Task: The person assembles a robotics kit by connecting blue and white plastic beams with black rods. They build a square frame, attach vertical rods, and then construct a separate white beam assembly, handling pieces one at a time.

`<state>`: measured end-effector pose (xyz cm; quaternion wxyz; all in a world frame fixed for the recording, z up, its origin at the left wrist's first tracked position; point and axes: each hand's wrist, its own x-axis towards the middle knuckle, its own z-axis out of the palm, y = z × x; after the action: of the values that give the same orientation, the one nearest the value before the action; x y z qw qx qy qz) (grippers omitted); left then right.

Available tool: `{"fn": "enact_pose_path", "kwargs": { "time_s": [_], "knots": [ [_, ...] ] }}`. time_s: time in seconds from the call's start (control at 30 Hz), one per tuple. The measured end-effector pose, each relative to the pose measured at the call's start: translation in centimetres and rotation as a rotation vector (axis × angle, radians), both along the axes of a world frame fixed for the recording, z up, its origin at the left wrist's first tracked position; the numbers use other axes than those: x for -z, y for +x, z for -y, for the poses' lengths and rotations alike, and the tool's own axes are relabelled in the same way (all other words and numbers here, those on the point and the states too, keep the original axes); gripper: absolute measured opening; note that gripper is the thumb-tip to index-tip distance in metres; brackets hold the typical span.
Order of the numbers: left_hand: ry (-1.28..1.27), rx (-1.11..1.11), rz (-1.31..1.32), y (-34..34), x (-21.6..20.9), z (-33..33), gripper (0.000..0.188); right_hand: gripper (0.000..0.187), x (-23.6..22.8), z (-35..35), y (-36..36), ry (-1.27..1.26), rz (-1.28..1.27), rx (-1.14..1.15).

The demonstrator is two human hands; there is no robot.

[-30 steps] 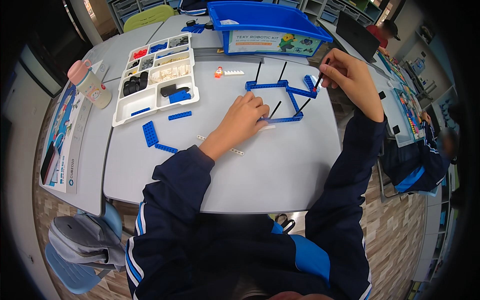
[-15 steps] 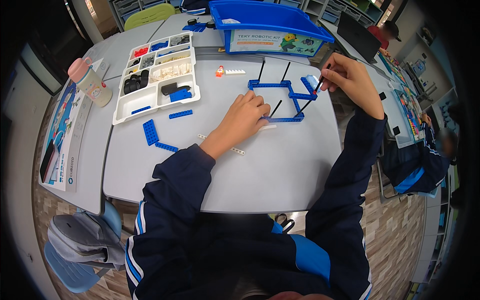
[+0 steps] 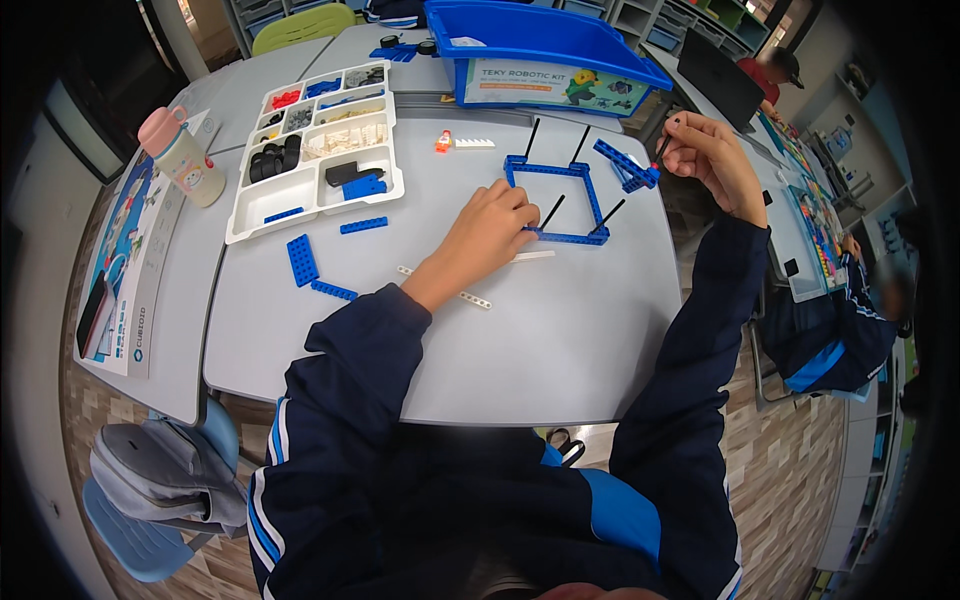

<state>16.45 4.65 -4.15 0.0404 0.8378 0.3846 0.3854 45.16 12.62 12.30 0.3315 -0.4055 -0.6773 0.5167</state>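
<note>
A square frame of blue building beams [image 3: 589, 192] lies on the table, with several black axles standing up from it. My left hand [image 3: 485, 225] has its fingers curled on the frame's near left corner; its fingertips are partly hidden. To the right, my right hand [image 3: 712, 160] pinches a black axle [image 3: 664, 149] between thumb and fingers. At the axle's lower end hangs a tilted piece of blue beams [image 3: 622, 158], apart from the frame. White perforated strips [image 3: 474, 300] lie by and under my left wrist.
A white sorting tray [image 3: 240, 222] of parts stands left. Loose blue plates [image 3: 301, 260] lie before it. Behind are an orange-and-white minifigure [image 3: 443, 142] and a large blue bin [image 3: 550, 30]. A bottle [image 3: 182, 155] stands far left; other people sit at right.
My right hand has moved up and right with the axle. The blue beam piece has come away from the frame's right side and now tilts. My left hand stays at the frame.
</note>
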Motion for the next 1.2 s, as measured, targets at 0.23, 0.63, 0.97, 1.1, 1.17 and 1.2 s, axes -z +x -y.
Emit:
{"fn": "enact_pose_path", "kwargs": {
  "time_s": [0.23, 0.63, 0.97, 1.1, 1.17, 1.2],
  "knots": [
    [-0.006, -0.024, -0.02, 0.0, -0.2, 0.1, 0.014, 0.017, 0.3, 0.1, -0.1, 0.093, 0.107, 0.012],
    [0.001, -0.045, -0.042, -0.1, -0.2, 0.2, 0.014, 0.016, 0.2, 1.0, -0.9, 0.276, 0.374, -0.016],
    [-0.002, -0.055, -0.057, -0.1, -0.3, 0.2, 0.014, 0.013, -0.2, 1.9, -1.5, 0.273, 0.38, -0.01],
    [-0.004, -0.06, -0.064, -0.1, -0.3, 0.2, 0.014, 0.012, -0.5, 2.5, -1.8, 0.277, 0.359, -0.009],
    [0.004, -0.058, -0.061, -0.1, -0.3, 0.2, 0.014, 0.009, -0.5, 2.9, -2.1, 0.305, 0.322, -0.007],
    [0.004, -0.057, -0.06, 0.0, -0.3, 0.2, 0.014, 0.009, -0.6, 3.0, -2.1, 0.317, 0.335, -0.006]
  ]
}}
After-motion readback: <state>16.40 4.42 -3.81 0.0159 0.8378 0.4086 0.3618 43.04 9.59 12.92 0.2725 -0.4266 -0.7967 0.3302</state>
